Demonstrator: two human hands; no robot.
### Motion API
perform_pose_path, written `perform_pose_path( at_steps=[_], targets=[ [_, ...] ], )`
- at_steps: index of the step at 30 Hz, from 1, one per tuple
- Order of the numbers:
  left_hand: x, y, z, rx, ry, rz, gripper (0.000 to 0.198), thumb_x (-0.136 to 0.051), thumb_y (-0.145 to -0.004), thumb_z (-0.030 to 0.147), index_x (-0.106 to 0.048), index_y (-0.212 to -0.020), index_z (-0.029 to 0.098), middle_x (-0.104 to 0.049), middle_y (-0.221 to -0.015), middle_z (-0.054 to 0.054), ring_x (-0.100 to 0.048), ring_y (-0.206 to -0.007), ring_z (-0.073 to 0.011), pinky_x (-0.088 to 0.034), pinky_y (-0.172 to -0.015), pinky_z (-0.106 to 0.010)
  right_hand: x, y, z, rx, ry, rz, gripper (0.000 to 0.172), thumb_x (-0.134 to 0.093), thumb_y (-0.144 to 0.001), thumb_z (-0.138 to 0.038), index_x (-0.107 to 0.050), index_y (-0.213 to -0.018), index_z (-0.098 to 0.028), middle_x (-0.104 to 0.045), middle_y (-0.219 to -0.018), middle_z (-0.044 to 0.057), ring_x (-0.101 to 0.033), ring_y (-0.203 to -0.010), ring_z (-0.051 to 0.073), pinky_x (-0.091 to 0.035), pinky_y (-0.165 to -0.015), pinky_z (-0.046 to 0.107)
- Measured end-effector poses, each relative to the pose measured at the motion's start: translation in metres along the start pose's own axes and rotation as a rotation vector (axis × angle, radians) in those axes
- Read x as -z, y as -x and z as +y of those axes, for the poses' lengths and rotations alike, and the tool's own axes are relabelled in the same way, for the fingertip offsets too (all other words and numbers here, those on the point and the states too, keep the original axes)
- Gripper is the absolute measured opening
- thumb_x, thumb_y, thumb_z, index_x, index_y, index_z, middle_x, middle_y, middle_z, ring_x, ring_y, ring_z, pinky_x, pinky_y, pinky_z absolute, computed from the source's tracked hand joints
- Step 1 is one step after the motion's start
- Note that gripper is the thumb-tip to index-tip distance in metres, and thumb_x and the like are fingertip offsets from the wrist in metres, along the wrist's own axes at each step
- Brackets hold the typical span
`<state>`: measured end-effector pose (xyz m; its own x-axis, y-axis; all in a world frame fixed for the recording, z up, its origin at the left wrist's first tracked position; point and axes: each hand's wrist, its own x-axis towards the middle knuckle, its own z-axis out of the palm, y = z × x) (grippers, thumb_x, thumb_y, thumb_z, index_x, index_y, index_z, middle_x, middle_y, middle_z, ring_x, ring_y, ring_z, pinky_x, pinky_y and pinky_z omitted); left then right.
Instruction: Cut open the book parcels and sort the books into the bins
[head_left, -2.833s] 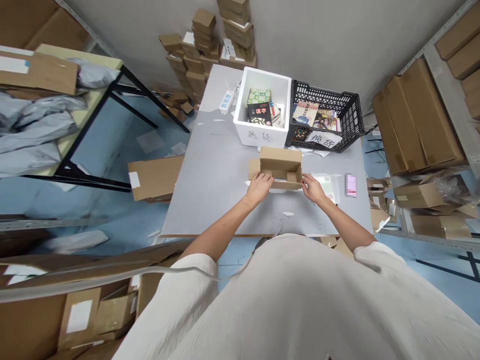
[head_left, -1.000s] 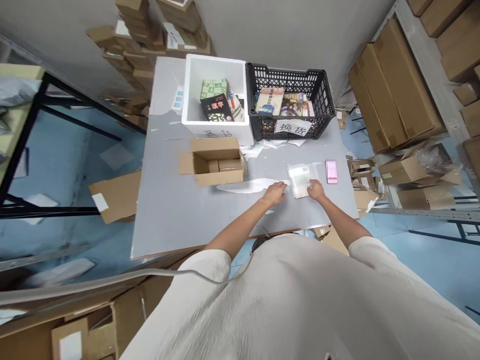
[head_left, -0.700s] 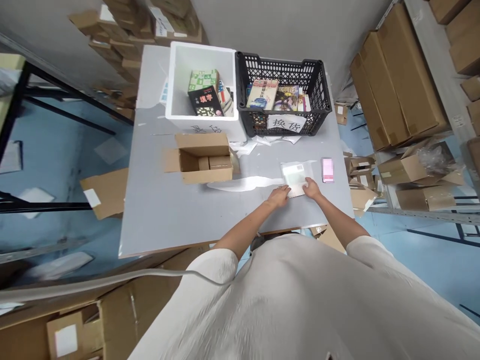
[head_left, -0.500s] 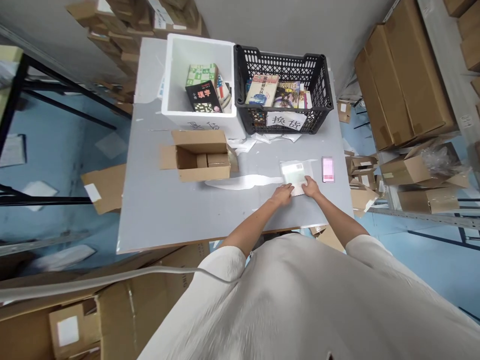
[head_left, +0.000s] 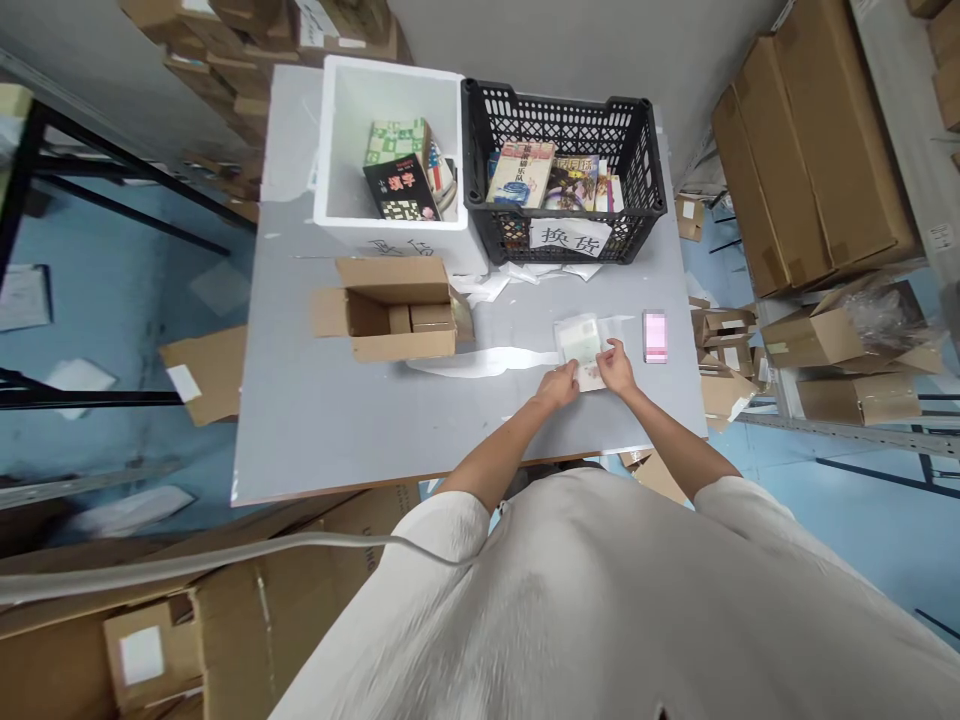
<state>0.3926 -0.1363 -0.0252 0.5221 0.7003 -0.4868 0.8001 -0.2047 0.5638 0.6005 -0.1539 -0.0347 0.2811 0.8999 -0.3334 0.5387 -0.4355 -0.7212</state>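
Pinching the near edge of a clear plastic packet (head_left: 579, 340) with left hand (head_left: 559, 384) and right hand (head_left: 617, 367), fingers closed, near the table (head_left: 337, 420) right edge, beside a pink item (head_left: 655, 336).

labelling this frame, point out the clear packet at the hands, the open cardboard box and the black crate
clear packet (head_left: 579, 340), head view, middle of its top face
open cardboard box (head_left: 405, 346), head view, its near wall
black crate (head_left: 637, 228), head view, its front mesh wall
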Motion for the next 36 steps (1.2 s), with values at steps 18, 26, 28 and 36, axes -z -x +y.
perform_pose_path(
  at_steps=[18,26,28,36],
  targets=[
    [0.034,0.055,-0.068,0.405,0.316,0.239,0.074,-0.056,-0.107,0.028,-0.031,-0.176,0.024,-0.076,-0.148,-0.014,-0.074,-0.134,-0.0293,-0.059,-0.108,-0.039,-0.051,0.023,-0.031,-0.016,0.218,-0.314,0.043,-0.06,-0.104,-0.025,-0.074,-0.145,-0.02,-0.076,-0.147,0.014,-0.075,-0.128,0.027,-0.055,-0.121,0.04],
    [0.032,0.081,-0.063,0.119,-0.049,0.288,0.051,-0.051,-0.104,0.019,-0.062,-0.154,0.019,-0.059,-0.166,-0.019,-0.055,-0.154,-0.0356,-0.047,-0.129,-0.05,-0.065,0.027,-0.039,-0.034,0.301,-0.323,0.051,-0.066,-0.096,-0.027,-0.073,-0.146,-0.017,-0.077,-0.144,0.017,-0.071,-0.132,0.032,-0.054,-0.12,0.041],
    [0.03,0.083,-0.061,0.04,-0.077,0.253,0.05,-0.052,-0.104,0.018,-0.063,-0.153,0.022,-0.056,-0.17,-0.018,-0.048,-0.16,-0.036,-0.042,-0.133,-0.053,-0.067,0.027,-0.04,-0.049,0.312,-0.312,0.051,-0.067,-0.094,-0.027,-0.073,-0.144,-0.016,-0.077,-0.143,0.017,-0.071,-0.131,0.032,-0.054,-0.119,0.04],
    [0.022,0.08,-0.095,0.196,-0.027,0.181,0.058,-0.058,-0.1,0.016,-0.057,-0.158,0.015,-0.04,-0.184,-0.024,-0.041,-0.17,-0.0394,-0.039,-0.138,-0.053,-0.077,0.024,-0.036,-0.147,0.304,-0.276,0.046,-0.064,-0.088,-0.026,-0.07,-0.133,-0.02,-0.08,-0.125,0.012,-0.075,-0.118,0.032,-0.061,-0.108,0.043]
  ],
)
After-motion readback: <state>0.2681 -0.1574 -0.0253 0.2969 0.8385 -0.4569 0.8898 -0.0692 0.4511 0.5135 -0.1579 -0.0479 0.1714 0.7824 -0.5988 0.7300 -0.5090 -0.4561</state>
